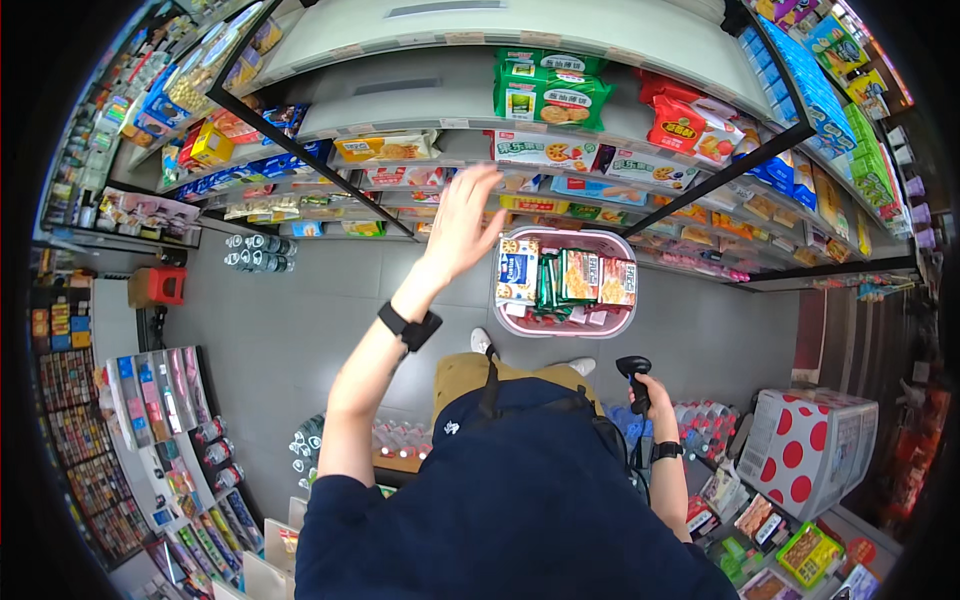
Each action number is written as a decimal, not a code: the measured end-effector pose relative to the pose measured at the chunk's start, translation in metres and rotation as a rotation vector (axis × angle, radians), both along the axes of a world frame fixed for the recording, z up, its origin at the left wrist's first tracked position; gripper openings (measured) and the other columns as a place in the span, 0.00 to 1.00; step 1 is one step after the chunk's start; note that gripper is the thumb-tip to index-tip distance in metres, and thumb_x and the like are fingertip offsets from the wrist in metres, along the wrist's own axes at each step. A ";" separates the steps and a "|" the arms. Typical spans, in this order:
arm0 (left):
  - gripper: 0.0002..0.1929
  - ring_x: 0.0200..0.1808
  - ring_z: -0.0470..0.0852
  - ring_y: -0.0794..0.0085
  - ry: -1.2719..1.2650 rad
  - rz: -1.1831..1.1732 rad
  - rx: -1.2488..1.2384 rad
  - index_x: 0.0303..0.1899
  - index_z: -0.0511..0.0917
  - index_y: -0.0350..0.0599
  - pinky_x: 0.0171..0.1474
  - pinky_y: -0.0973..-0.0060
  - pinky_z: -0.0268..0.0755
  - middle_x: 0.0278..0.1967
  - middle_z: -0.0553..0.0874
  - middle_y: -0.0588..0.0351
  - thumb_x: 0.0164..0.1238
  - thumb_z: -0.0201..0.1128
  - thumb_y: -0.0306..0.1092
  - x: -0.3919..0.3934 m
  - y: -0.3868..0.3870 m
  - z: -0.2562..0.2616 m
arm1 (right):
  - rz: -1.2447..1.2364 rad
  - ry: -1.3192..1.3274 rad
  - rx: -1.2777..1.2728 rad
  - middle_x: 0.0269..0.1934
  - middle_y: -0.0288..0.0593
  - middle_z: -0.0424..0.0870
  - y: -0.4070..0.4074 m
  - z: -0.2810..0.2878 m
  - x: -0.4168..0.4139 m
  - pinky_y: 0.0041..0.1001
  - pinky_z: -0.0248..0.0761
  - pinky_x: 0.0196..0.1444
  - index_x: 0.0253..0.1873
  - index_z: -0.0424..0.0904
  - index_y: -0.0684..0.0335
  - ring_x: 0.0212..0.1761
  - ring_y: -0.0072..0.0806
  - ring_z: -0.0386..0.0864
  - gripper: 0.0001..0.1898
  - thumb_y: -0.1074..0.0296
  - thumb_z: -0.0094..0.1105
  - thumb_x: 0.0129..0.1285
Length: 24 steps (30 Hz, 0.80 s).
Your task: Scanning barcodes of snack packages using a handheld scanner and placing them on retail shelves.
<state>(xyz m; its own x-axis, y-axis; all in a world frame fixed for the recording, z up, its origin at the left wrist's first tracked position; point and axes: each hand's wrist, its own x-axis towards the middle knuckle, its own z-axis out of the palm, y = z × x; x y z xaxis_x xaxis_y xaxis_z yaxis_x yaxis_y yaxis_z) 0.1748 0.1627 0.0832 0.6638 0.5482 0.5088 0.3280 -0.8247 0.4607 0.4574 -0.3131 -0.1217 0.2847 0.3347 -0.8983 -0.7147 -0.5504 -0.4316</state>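
Observation:
My left hand [463,223] is raised before the shelf unit, its thumb apart from the extended fingers, and nothing shows in it. Past its fingertips are a yellow-and-white biscuit pack [387,146] and a white box of fruit biscuits [545,151]; I cannot tell whether it touches any pack. Down at my side, my right hand [658,397] grips a black handheld barcode scanner [637,381], from which a cable hangs. A pink plastic basket [517,327] stands on the floor between me and the shelves. Inside it lie a white-and-blue biscuit pack [517,271] and several green and red packs [579,274].
Green cracker packs [555,101] and a red biscuit pack [691,129] sit on an upper shelf. Black shelf posts [712,178] slant through the view. Shrink-wrapped bottles [261,253] and a red stool [168,286] are at left; a red-dotted white case [806,450] stands at lower right.

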 end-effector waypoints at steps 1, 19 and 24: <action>0.31 0.77 0.69 0.51 0.014 -0.014 0.016 0.71 0.72 0.43 0.75 0.54 0.64 0.72 0.74 0.46 0.67 0.71 0.32 0.007 0.015 0.015 | -0.037 -0.005 -0.028 0.28 0.45 0.82 0.001 0.005 -0.011 0.31 0.78 0.25 0.44 0.76 0.65 0.22 0.33 0.81 0.13 0.62 0.68 0.70; 0.49 0.72 0.74 0.48 0.387 -0.065 0.479 0.75 0.66 0.36 0.74 0.53 0.64 0.70 0.76 0.37 0.62 0.73 0.60 0.169 0.132 0.071 | -0.615 -0.088 0.162 0.29 0.46 0.83 -0.066 -0.015 -0.083 0.31 0.78 0.25 0.45 0.75 0.63 0.23 0.33 0.82 0.13 0.62 0.69 0.70; 0.55 0.76 0.71 0.41 0.589 0.033 0.427 0.80 0.63 0.49 0.78 0.43 0.56 0.71 0.74 0.36 0.54 0.76 0.67 0.179 0.148 0.069 | -0.743 -0.039 0.172 0.29 0.47 0.83 -0.089 -0.033 -0.086 0.31 0.78 0.25 0.46 0.76 0.63 0.23 0.33 0.81 0.13 0.61 0.69 0.69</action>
<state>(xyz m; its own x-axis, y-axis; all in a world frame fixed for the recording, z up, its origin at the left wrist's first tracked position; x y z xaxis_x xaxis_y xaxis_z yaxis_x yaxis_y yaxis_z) 0.3541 0.3102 0.1523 0.8801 0.4062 0.2458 0.4500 -0.8787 -0.1594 0.3716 -0.4023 -0.1548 0.5204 0.1771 -0.8353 -0.8532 0.1463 -0.5006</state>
